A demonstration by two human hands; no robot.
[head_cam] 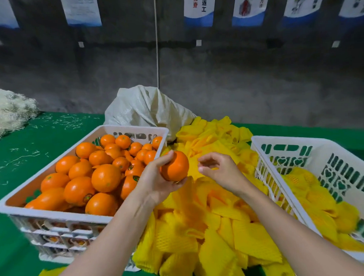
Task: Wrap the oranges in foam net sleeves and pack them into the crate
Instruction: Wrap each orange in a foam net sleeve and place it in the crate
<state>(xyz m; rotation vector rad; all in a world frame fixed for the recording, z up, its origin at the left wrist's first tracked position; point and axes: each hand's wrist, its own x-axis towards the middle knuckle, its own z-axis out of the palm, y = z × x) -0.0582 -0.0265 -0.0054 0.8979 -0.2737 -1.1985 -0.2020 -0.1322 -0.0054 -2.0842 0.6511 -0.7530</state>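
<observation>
My left hand point(155, 178) grips a bare orange point(176, 166) above the middle of the table. My right hand point(220, 169) hovers just right of it, fingers loosely curled over a pile of yellow foam net sleeves point(212, 226); whether it pinches a sleeve I cannot tell. A white crate point(55, 216) on the left is full of bare oranges point(95, 175). A second white crate point(302, 145) on the right holds several oranges wrapped in yellow sleeves point(317, 203).
A green cloth point(31, 148) covers the table. A grey woven sack point(146, 108) sits behind the sleeve pile. A heap of white netting point(7, 112) lies at the far left. A dark wall with posters stands behind.
</observation>
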